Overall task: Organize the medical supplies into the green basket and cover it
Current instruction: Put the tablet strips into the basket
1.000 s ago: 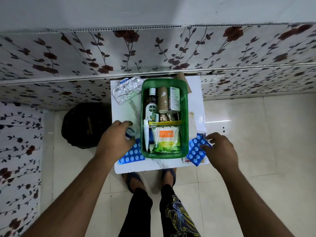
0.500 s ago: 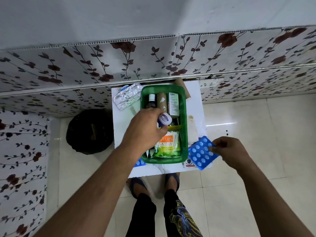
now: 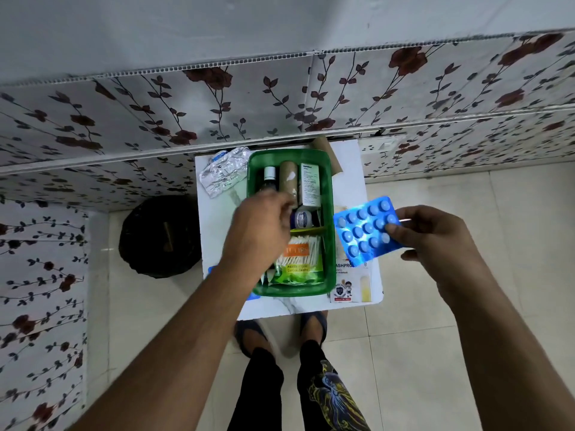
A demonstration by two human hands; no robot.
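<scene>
The green basket (image 3: 329,244) stands on a small white table (image 3: 217,231). It holds a dark bottle (image 3: 269,178), a cardboard tube (image 3: 287,181), a white box (image 3: 310,185), a cotton swab pack (image 3: 299,259) and a small blue-and-white jar (image 3: 301,219). My left hand (image 3: 259,228) hovers over the basket's middle, fingers loosely apart just left of the jar, holding nothing. My right hand (image 3: 435,241) pinches a blue blister pack of white tablets (image 3: 365,234), lifted above the table's right edge beside the basket.
Silver blister strips (image 3: 222,174) lie at the table's back left. A bandage packet (image 3: 351,286) lies at the front right, and a blue blister pack (image 3: 212,269) peeks from under my left arm. A black bin (image 3: 158,237) stands left of the table. A floral wall runs behind.
My left hand carried the small jar from the table into the basket and let go of it. My right hand lifted the blue blister pack off the table.
</scene>
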